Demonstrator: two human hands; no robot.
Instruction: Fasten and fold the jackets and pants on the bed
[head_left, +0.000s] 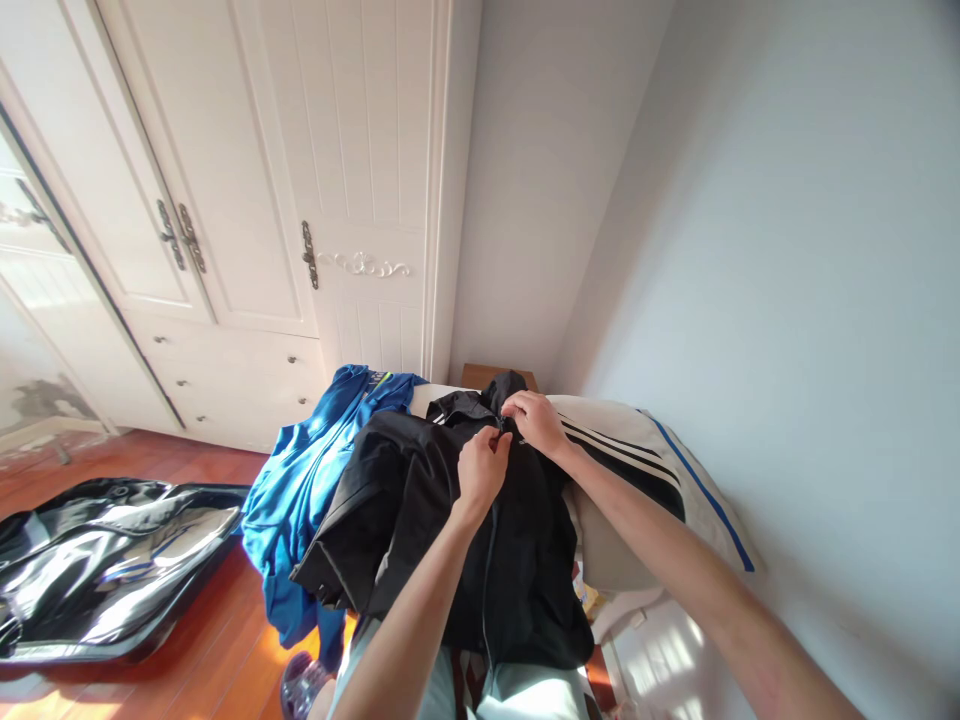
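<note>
A black jacket [525, 560] with white stripes on one sleeve lies spread out in front of me, its lower part near my lap. Both my hands are at its collar, where the front zipper ends. My left hand [482, 465] is closed in a pinch on the zipper just below the collar. Slightly higher and to the right, my right hand [534, 420] pinches the collar edge. The fingertips of the two hands nearly meet. Blue clothing [300, 480] lies to the left, beside the black jacket.
An open suitcase [112, 570] with things in it lies on the wooden floor [232, 650] at the left. A white wardrobe [375, 150] stands behind. A pale cushion-like item with a blue stripe [697, 450] rests at the right, by the wall [810, 300].
</note>
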